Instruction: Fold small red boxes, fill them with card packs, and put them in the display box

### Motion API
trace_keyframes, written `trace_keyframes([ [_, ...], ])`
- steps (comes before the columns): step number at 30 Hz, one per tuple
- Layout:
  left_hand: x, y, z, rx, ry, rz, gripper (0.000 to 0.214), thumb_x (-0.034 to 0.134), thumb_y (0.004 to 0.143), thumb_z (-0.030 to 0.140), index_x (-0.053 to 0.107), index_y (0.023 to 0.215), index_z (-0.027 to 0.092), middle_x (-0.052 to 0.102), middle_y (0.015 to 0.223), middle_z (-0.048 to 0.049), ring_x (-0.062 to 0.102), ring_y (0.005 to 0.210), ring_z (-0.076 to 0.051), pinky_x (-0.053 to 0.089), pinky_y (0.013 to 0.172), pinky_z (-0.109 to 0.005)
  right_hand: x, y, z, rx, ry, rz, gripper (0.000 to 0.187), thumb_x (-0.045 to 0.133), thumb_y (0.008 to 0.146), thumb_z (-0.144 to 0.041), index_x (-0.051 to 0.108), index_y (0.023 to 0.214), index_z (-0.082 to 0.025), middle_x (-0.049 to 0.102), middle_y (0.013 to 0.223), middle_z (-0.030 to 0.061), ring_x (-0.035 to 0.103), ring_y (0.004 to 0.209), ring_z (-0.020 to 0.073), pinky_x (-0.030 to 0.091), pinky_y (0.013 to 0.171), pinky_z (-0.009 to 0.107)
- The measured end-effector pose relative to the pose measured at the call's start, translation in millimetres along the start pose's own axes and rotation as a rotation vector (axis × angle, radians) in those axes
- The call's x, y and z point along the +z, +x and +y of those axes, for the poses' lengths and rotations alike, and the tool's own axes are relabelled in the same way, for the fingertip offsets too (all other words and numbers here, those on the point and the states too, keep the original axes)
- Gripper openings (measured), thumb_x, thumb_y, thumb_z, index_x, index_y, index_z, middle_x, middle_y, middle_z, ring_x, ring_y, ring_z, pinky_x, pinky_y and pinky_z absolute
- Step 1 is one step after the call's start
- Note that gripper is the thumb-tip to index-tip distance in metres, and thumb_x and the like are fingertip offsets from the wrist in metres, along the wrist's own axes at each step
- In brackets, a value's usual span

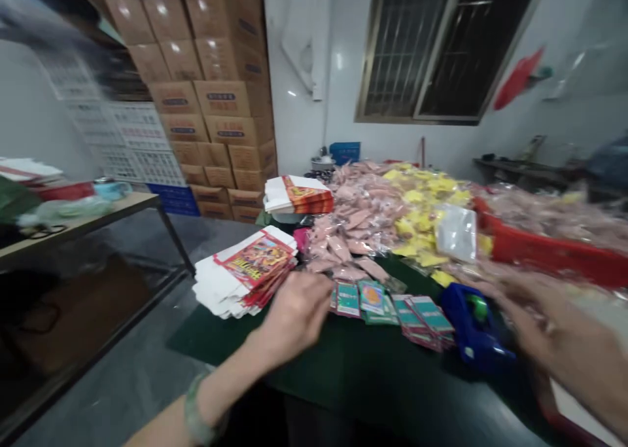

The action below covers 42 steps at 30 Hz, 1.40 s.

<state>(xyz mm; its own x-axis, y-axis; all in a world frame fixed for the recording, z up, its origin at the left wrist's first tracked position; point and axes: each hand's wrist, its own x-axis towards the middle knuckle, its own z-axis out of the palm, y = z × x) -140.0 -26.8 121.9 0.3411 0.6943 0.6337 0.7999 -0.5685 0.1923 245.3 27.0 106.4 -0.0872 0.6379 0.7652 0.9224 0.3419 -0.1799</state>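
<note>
My left hand (297,313), a bangle on its wrist, is closed above the green tabletop (343,362); what its curled fingers hold, if anything, is hidden. Right beside it lie small trading cards (348,300) in overlapping stacks, with another card stack (426,319) further right. To its left is a pile of flat printed cartons (260,260), red and white. At the right, my right hand (554,329) is smeared by motion, near a blue tape dispenser (473,329) and pink packets; its fingers cannot be read.
Heaps of pink packets (363,201) and yellow packets (417,198) cover the table's back, with a red bin (554,247) at right. A second carton stack (294,195) stands behind. Brown boxes (226,107) rise by the wall; a side table (122,205) is at left.
</note>
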Motion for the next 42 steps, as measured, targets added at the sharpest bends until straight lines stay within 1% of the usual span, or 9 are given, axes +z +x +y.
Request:
trace_keyframes([
  [4,-32.7,-40,-101,-0.343,0.351,0.000,0.033,0.053,0.082,0.035,0.063,0.108,0.017,0.060,0.114,-0.0192,0.048,0.115,-0.039,0.039,0.087,-0.056,77,48,-180,-0.180,0.523,-0.358,0.023,0.044,0.088,-0.028,0.063,0.099,-0.021,0.071,0.094,0.0081,0.067,0.081,0.0201,0.051,0.072,0.032],
  [7,-39.1,-56,-132,-0.526,0.532,-0.154,0.052,0.053,0.079,0.050,0.056,0.122,0.021,0.049,0.129,-0.0200,0.035,0.123,-0.045,0.037,0.084,-0.061,135,79,-281,-0.193,0.439,-0.663,0.029,0.039,0.088,-0.020,0.058,0.110,-0.018,0.069,0.101,0.0083,0.065,0.090,0.0187,0.047,0.078,0.029],
  [13,-25.9,-69,-133,-0.575,0.580,-0.147,0.061,0.045,0.079,0.060,0.053,0.125,0.021,0.042,0.136,-0.0227,0.033,0.124,-0.048,0.033,0.085,-0.061,205,93,-370,-0.069,0.257,-0.649,0.037,0.057,0.074,-0.020,0.056,0.108,-0.003,0.062,0.108,0.0256,0.056,0.107,0.0324,0.037,0.091,0.042],
  [17,-34.5,-70,-130,-0.606,0.527,-0.055,0.077,0.049,0.075,0.064,0.044,0.130,0.010,0.041,0.135,-0.0275,0.036,0.125,-0.046,0.034,0.089,-0.058,194,106,-371,-0.018,0.296,-0.606,0.033,0.051,0.082,-0.032,0.060,0.102,-0.007,0.063,0.105,0.0220,0.057,0.102,0.0299,0.039,0.085,0.039],
  [22,-61.4,-62,-97,-0.557,0.330,0.092,0.075,0.047,0.081,0.056,0.034,0.132,0.004,0.052,0.123,-0.0273,0.050,0.114,-0.039,0.040,0.087,-0.053,119,114,-348,-0.112,0.526,-0.690,0.021,0.057,0.079,-0.037,0.060,0.072,-0.018,0.061,0.065,-0.0019,0.058,0.064,0.0131,0.040,0.058,0.021],
  [29,-28.9,-64,-4,-0.407,-0.845,-0.089,0.034,0.050,0.085,0.039,0.055,0.108,0.015,0.065,0.096,-0.0082,0.062,0.085,-0.021,0.048,0.075,-0.030,24,55,-290,-0.375,0.865,-0.578,0.023,0.061,0.076,-0.012,0.051,0.056,-0.015,0.050,0.055,-0.0057,0.043,0.051,0.0054,0.033,0.050,0.018],
  [33,13.4,-57,31,-0.557,-1.395,-0.117,0.029,0.059,0.079,0.039,0.061,0.089,0.012,0.067,0.076,-0.0044,0.060,0.065,-0.015,0.048,0.061,-0.025,12,23,-245,-0.425,0.613,-0.225,0.005,0.064,0.077,-0.018,0.060,0.078,-0.020,0.058,0.066,-0.0010,0.054,0.061,0.0120,0.042,0.058,0.024],
  [37,50.4,-42,39,-0.708,-1.260,0.126,0.034,0.069,0.071,0.037,0.063,0.094,0.013,0.070,0.080,-0.0046,0.062,0.065,-0.015,0.052,0.063,-0.025,13,-11,-204,-0.199,0.343,0.271,0.036,0.069,0.073,-0.017,0.055,0.106,-0.024,0.060,0.099,0.0084,0.057,0.097,0.0248,0.043,0.087,0.043],
  [42,79.9,-35,25,-0.651,-0.942,0.176,0.030,0.071,0.068,0.033,0.066,0.091,0.014,0.070,0.076,-0.0027,0.061,0.061,-0.013,0.051,0.059,-0.022,45,-46,-175,0.292,0.666,0.071,0.033,0.064,0.077,-0.024,0.047,0.105,-0.021,0.058,0.101,0.0096,0.061,0.093,0.0227,0.052,0.075,0.039],
])
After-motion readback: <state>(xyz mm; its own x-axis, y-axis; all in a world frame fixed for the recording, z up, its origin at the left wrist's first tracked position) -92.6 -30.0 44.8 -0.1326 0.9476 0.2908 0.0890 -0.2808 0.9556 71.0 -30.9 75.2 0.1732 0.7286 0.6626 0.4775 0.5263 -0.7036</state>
